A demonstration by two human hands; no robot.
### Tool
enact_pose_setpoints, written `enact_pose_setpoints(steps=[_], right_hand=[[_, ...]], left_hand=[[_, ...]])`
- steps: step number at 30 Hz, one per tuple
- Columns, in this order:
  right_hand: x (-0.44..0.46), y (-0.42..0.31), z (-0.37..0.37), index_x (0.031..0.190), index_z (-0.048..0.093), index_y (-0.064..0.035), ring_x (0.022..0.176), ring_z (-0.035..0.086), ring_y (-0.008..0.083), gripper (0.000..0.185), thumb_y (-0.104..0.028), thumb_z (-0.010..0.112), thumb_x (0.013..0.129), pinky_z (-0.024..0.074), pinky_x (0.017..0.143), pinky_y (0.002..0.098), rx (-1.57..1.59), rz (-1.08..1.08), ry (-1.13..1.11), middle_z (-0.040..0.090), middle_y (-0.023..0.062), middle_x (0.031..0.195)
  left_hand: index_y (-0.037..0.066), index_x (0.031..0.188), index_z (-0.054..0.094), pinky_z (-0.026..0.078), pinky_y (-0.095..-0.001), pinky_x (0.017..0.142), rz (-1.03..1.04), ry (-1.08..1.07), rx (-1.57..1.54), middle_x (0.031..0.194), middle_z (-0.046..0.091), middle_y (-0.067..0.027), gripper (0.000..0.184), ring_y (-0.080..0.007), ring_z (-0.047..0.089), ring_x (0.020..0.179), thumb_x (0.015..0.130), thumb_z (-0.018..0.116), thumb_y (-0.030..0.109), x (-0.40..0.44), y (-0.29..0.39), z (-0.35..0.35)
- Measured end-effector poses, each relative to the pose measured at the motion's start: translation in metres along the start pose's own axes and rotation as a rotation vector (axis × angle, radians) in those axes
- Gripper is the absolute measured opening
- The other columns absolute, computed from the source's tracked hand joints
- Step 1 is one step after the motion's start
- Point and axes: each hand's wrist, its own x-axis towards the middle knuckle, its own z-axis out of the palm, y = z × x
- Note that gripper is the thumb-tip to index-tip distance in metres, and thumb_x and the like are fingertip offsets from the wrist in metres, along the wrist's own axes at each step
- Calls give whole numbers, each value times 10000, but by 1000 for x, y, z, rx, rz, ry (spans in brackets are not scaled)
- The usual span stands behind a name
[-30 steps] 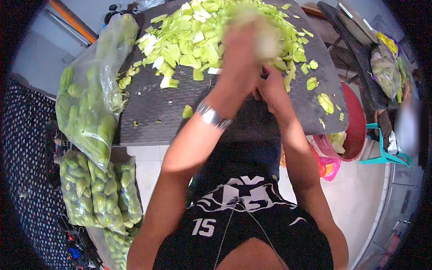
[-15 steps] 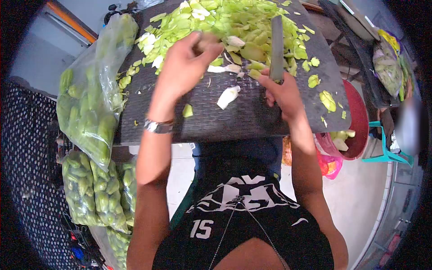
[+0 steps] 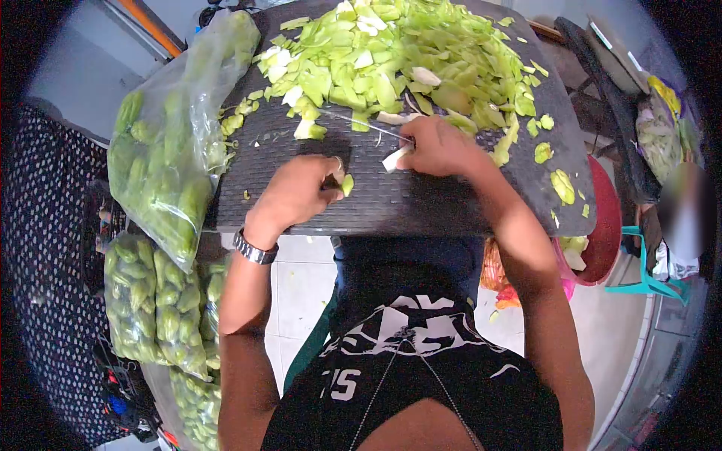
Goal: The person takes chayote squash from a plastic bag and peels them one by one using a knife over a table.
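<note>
At the table's near left, my left hand [image 3: 297, 192] has its fingers curled and its thumb against a small green piece [image 3: 347, 185]. Something pale shows at its fingertips. My right hand [image 3: 436, 147] is closed round a knife, whose thin blade [image 3: 368, 127] points left and is seen nearly edge-on. Under that hand, a white piece [image 3: 395, 158] touches the fingers. Beyond both hands a large heap of green slices and peelings [image 3: 391, 56] covers the far part of the dark woven table [image 3: 361, 214]. A pale piece [image 3: 426, 76] lies on the heap.
A clear bag of long green vegetables [image 3: 162, 165] hangs over the table's left edge. More filled bags [image 3: 131, 297] stand below it. At the right are a red tub [image 3: 608, 225] with pieces inside, a teal stool [image 3: 647, 282] and a bag of greens [image 3: 658, 139].
My left hand has moved down to the small green piece that lay on the table. My right hand has moved left, turning the knife from upright to leftward, and now touches the white piece.
</note>
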Motion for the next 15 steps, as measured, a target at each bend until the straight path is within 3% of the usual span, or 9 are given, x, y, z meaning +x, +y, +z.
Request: enact_pose_setpoints(steps=[2,3,6,9,12,14,15], right_hand=[[8,3,-2,1048,707,-30,996,687,369,420,-309,823,756,524,865,438,-20,27,-1,716,196,971],[7,-12,-9,1072,701,-28,942,699,353,425,-337,797,796,530,853,424,-133,49,223,718,205,967],[32,-6,-20,1057,688,-34,768,700,262,372,-337,766,856,545,706,370,79,80,630,735,147,903],[26,-6,-43,1008,675,-41,594,630,153,292,-308,737,908,495,546,313,419,194,543,737,73,837],[3,4,-38,988,658,-48,495,531,63,263,-300,716,942,417,444,260,500,204,506,703,9,757],[-16,8,-37,980,664,-51,514,573,102,288,-322,732,914,456,474,288,611,326,458,712,34,760],[-26,9,-34,976,667,-52,523,594,121,300,-334,739,900,476,490,301,668,386,425,717,46,761]], left_hand=[[54,1050,648,514,-457,795,-17,3,-21,951,677,-177,346,-399,655,920,767,817,162,3,9,-4],[53,1042,645,510,-462,797,11,21,-6,953,675,-182,343,-399,650,933,765,817,158,6,9,-2],[52,1015,639,498,-476,804,63,26,22,970,669,-195,328,-402,636,975,756,818,144,17,4,7],[55,975,642,493,-483,802,42,-38,20,978,670,-199,297,-402,631,984,745,817,125,27,-4,9],[51,935,644,499,-470,770,33,-128,16,931,678,-186,252,-389,651,918,749,804,109,33,-6,8],[41,914,642,506,-453,747,-1,-269,-5,898,683,-176,221,-379,663,865,762,790,105,40,-1,0],[32,916,646,513,-436,743,66,-195,-56,885,690,-166,209,-354,676,840,771,781,99,46,-1,-2]])
